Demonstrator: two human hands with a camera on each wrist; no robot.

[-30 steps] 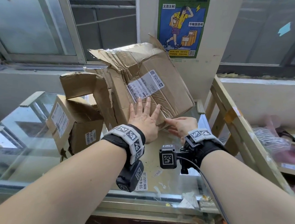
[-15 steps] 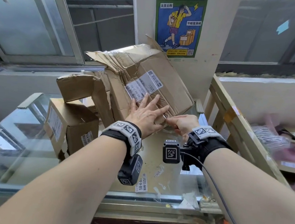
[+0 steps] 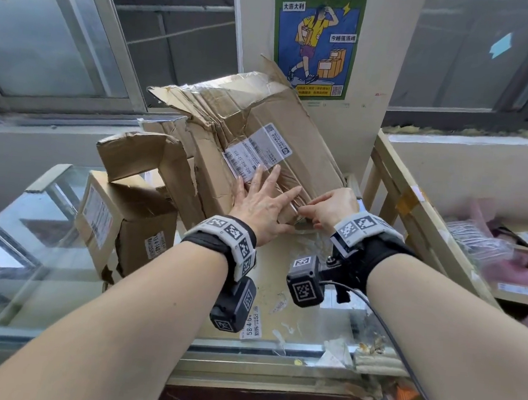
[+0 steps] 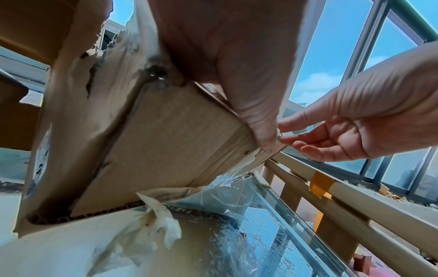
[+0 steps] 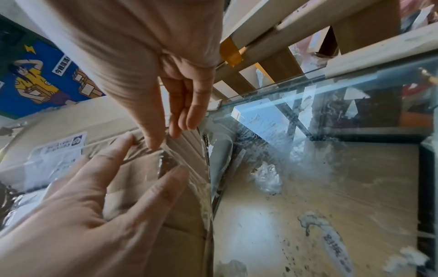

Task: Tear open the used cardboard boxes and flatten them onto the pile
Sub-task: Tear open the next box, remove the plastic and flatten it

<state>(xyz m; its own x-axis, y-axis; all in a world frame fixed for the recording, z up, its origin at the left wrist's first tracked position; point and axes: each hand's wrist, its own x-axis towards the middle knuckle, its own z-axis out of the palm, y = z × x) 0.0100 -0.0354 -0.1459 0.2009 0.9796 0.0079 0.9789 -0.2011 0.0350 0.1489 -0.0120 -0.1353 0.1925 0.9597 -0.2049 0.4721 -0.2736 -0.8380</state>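
Observation:
A big crumpled cardboard box [image 3: 294,129] with a white shipping label leans against the wall on the glass counter [image 3: 27,259]. My left hand [image 3: 266,200] presses flat on its front face, fingers spread and straight. At the box's lower right corner my right hand [image 3: 311,207] pinches a strip of clear tape [image 5: 166,161] between thumb and fingers. The right wrist view shows the left hand [image 5: 94,196] on the box beside the right hand [image 5: 163,142]. In the left wrist view the box [image 4: 166,140] fills the centre.
A smaller taped box [image 3: 120,225] stands left of the big one, a torn flap [image 3: 142,154] over it. A wooden rack [image 3: 414,213] borders the counter's right side, with pink plastic bags [image 3: 506,259] behind. Tape scraps and stickers [image 3: 279,306] lie on the counter.
My left hand has turned on the box face, fingers now angled to the right. My right hand has closed thumb and fingers on the tape at the lower right corner.

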